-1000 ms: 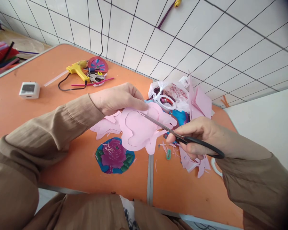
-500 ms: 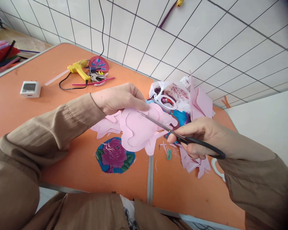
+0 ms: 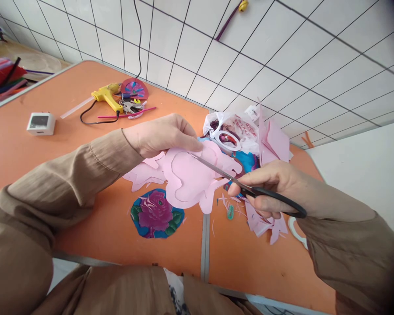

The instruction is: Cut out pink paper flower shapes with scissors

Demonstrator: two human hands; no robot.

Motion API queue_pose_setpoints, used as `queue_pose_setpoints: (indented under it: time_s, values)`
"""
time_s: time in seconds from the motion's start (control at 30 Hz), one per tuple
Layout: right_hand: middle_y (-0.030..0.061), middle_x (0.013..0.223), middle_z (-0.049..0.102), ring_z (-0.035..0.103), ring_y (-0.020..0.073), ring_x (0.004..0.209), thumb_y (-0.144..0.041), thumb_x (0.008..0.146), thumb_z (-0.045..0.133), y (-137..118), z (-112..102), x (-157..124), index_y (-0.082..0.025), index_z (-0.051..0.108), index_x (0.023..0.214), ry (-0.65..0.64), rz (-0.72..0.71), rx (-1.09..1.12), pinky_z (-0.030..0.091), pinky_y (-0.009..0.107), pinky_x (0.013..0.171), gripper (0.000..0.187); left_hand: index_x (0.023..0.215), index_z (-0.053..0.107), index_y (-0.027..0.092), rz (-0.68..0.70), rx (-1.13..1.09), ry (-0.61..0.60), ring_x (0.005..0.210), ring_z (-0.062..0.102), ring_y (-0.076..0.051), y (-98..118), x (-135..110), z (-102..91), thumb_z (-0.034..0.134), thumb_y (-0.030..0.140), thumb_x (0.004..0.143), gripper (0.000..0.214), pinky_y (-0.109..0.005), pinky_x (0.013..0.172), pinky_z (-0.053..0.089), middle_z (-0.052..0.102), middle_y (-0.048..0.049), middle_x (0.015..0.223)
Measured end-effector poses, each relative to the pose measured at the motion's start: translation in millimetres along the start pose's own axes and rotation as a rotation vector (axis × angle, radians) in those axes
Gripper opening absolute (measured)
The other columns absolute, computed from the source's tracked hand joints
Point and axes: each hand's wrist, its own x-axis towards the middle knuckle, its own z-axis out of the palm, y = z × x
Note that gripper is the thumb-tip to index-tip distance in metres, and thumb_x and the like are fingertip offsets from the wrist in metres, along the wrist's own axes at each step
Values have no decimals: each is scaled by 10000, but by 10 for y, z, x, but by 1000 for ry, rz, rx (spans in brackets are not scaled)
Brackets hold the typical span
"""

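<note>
My left hand (image 3: 170, 134) pinches the upper edge of a pink paper cutout (image 3: 192, 179) with wavy, rounded edges, held above the table. A curved slit runs inside its outline. In my right hand (image 3: 269, 186) is a pair of scissors (image 3: 213, 167) with black handles. Its blades, nearly together, point up and left, their tips at the slit near my left fingers. Beneath and beside the cutout lie other pink paper pieces (image 3: 146, 175). Below it on the table is a many-sided fabric piece (image 3: 157, 214) with a purple rose on blue.
Farther back on the orange table (image 3: 111, 245) lie a yellow glue gun (image 3: 108, 96), keys (image 3: 131, 106) and a white box-shaped charger (image 3: 41, 124). A plastic bag (image 3: 246, 129) and folded pink paper (image 3: 274, 142) stand by the tiled wall. Pink scraps (image 3: 265, 225) lie at right.
Almost nothing differs. The whole view has shifted very slightly; both hands, the cutout and the scissors keep nearly the same positions.
</note>
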Motion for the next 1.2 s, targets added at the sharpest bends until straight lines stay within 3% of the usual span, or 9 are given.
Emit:
queue_pose_setpoints:
  time_s: [0.33, 0.67, 0.87, 1.0, 1.1, 1.2]
  values:
    - [15, 610, 631, 501, 79, 383, -364, 646, 743, -37, 13, 2, -161, 741, 894, 21, 39, 10, 453, 196, 375, 321, 485, 573, 113, 0, -7, 4, 382, 430, -46, -18, 9, -12, 627, 81, 824, 345, -195, 392, 276, 504, 11, 438]
    - [-54, 443, 477, 458, 96, 356, -384, 665, 754, -33, -7, 0, -141, 730, 915, 2, 11, 26, 399, 200, 332, 350, 491, 611, 110, -24, -19, 10, 384, 416, -48, -3, 6, -7, 627, 74, 802, 314, -196, 393, 257, 501, -4, 454]
    - [-44, 508, 517, 371, 51, 410, -219, 609, 706, -131, 50, -4, -151, 703, 831, -38, 52, 61, 380, 193, 393, 231, 523, 630, 114, 0, 8, -7, 396, 410, -57, -15, 2, -14, 614, 80, 806, 286, -207, 395, 270, 489, 3, 455]
    - [-52, 500, 504, 423, 66, 432, -164, 593, 704, -141, 27, -51, -165, 696, 820, -67, 72, 30, 398, 202, 428, 227, 498, 596, 117, 28, 28, 3, 410, 411, -58, -15, 4, -22, 621, 96, 816, 320, -211, 407, 252, 478, 3, 461]
    - [-15, 563, 588, 535, 112, 462, -221, 629, 742, -125, 16, -115, -182, 712, 849, 8, 8, -11, 477, 239, 451, 225, 498, 590, 122, 56, 60, 42, 423, 428, -61, -25, 18, -14, 626, 125, 822, 326, -216, 415, 261, 499, -5, 478]
    - [5, 609, 636, 643, 167, 546, -312, 672, 774, -141, 141, -164, -204, 704, 914, 270, -142, 20, 551, 267, 500, 274, 555, 620, 121, 117, 107, 151, 452, 463, -68, -54, 35, 26, 642, 144, 812, 259, -216, 426, 286, 541, -11, 516]
